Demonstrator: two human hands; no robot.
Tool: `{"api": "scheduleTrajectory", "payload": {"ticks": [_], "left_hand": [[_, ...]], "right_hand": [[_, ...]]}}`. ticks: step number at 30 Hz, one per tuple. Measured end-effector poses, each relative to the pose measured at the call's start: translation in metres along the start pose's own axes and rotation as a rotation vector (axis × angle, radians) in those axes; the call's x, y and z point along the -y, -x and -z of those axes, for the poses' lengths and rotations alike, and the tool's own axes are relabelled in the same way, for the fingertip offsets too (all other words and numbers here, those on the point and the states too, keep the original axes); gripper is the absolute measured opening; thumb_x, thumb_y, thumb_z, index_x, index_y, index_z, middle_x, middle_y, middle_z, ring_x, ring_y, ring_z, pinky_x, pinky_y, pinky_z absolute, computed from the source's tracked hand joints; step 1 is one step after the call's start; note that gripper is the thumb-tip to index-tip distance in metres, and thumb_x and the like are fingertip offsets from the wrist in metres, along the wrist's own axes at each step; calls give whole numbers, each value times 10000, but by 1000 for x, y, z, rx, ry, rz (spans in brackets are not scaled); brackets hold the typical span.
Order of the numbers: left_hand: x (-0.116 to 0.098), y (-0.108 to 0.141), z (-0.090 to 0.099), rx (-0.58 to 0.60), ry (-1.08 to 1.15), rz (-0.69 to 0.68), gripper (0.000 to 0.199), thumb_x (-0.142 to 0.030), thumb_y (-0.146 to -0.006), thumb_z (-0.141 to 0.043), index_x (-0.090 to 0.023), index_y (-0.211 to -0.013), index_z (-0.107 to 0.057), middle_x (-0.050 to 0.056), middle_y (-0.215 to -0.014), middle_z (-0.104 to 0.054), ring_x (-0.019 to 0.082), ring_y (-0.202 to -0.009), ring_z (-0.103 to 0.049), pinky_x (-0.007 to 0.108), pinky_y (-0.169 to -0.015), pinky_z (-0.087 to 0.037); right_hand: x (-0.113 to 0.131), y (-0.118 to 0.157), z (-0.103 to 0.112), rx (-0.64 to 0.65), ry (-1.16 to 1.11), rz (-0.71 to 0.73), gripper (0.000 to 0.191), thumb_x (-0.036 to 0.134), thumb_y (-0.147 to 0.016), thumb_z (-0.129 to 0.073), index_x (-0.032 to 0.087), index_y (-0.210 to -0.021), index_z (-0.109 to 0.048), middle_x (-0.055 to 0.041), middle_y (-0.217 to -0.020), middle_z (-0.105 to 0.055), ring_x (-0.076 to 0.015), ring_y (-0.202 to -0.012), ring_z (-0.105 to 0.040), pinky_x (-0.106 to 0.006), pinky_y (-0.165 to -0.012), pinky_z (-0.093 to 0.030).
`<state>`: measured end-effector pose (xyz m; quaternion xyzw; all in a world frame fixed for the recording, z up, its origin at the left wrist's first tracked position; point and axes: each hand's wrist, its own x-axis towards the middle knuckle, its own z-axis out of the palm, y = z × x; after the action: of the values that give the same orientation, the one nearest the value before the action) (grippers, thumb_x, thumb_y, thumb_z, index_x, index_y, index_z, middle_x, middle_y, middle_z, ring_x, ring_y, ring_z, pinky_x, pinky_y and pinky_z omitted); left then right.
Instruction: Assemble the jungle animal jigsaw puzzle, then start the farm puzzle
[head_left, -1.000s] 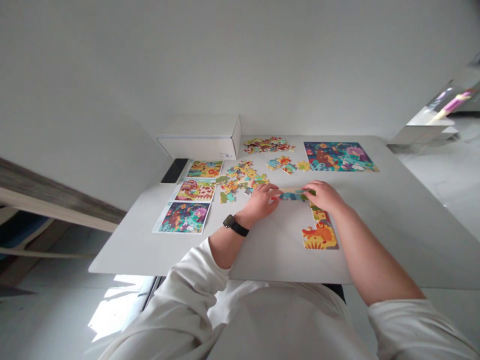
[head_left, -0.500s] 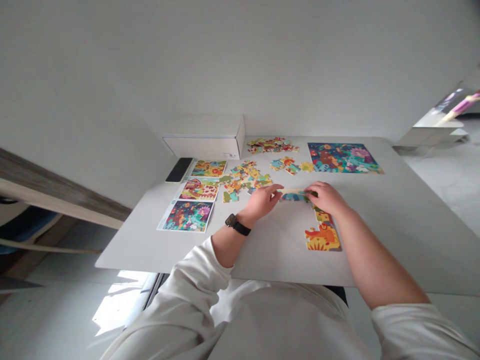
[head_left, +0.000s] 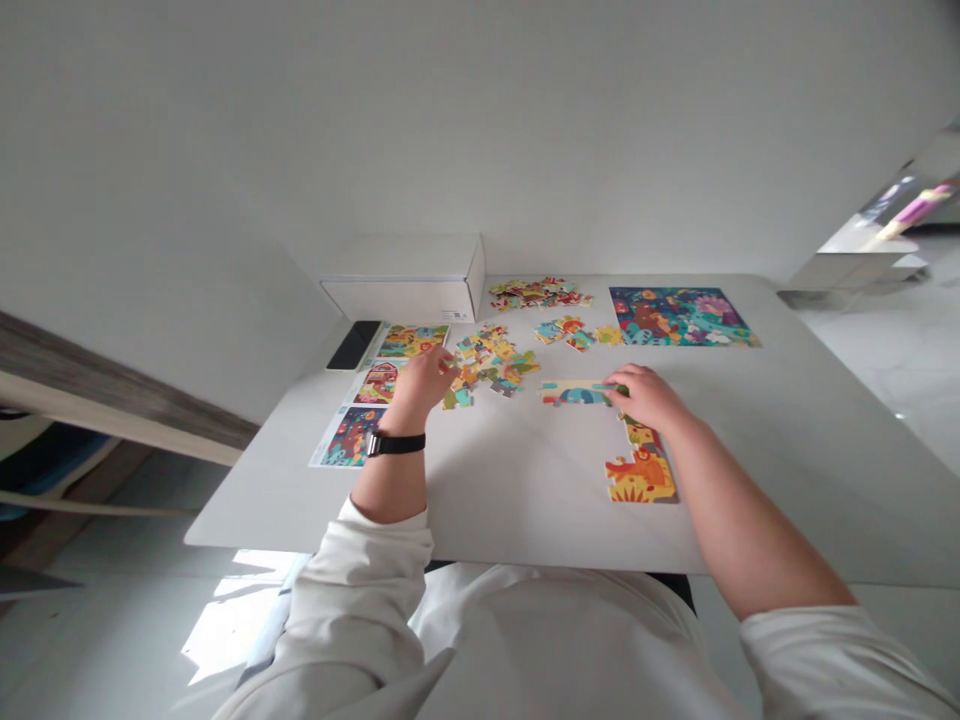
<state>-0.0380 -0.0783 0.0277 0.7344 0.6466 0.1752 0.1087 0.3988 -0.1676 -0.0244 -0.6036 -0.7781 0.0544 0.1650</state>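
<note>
My right hand (head_left: 646,395) has its bent fingertips on the corner of a partly joined jigsaw puzzle, gripping a greenish puzzle piece (head_left: 619,389). A joined strip of puzzle pieces (head_left: 576,393) with a blue shape runs left from those fingers. Below the hand, a joined section (head_left: 642,475) in yellow and orange shows a lion. My left hand (head_left: 426,378), with a black watch on its wrist, hovers over the printed picture cards, fingers loosely bent and apart. Its fingertips are beside a heap of loose puzzle pieces (head_left: 491,360); nothing shows in them.
Picture cards (head_left: 373,385) lie at the left, with a black phone (head_left: 354,345) beside them. Behind stands a white box (head_left: 405,285). Farther back are a red-toned pile of pieces (head_left: 536,294), several joined pieces (head_left: 570,332) and a dark blue finished puzzle (head_left: 682,317).
My left hand has left the puzzle strip and moved left to the edge of the loose pieces. My right hand stays at the puzzle corner. The view has shifted slightly.
</note>
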Motion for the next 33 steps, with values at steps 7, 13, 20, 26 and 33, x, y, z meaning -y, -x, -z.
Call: {"api": "scheduleTrajectory", "payload": {"ticks": [7,13,20,26,33], "left_hand": [[27,-4,-13,120,-94,-84,198,-297,-871,-757,-241,-1044,-835,107,-1048,-848,313,-993,-781,381,-874,-597],[13,-4,-23,76,-76,-45,312,-314,-934,-736,-250,-1229,-816,117,-1169,-845,319,-1097,-780,378,-919,-594],[17,-9,-16,-96,27,45,296,-301,-1022,-653,-232,-1287,-763,100,-1213,-828,280,-1108,-763,362,-975,-568],[26,-10,-9,-195,22,78,279,-284,-1015,-619,-211,-1248,-755,123,-1233,-804,310,-1235,-714,403,-1078,-550],[3,-6,-36,-109,87,-247,290,-331,-1007,-652,-230,-1247,-778,130,-1305,-769,311,-1283,-696,464,-1189,-533]], "right_hand": [[-2,1,-1,8,5,6,226,293,-1020,-705,222,-1181,-846,-128,-1191,-799,-301,-1123,-735,-437,-1079,-563],[-2,1,-2,-2,6,9,225,318,-1015,-699,243,-1159,-855,-122,-1174,-799,-308,-1113,-731,-457,-1072,-571],[1,2,0,4,2,-8,225,316,-1019,-699,248,-1168,-853,-121,-1200,-796,-312,-1137,-729,-455,-1081,-569],[1,1,0,10,-4,-5,227,313,-1016,-705,240,-1176,-849,-127,-1214,-792,-313,-1161,-727,-459,-1098,-561],[4,1,0,-3,4,-14,218,280,-1012,-717,239,-1187,-841,-118,-1207,-798,-300,-1145,-737,-449,-1095,-567]]}}
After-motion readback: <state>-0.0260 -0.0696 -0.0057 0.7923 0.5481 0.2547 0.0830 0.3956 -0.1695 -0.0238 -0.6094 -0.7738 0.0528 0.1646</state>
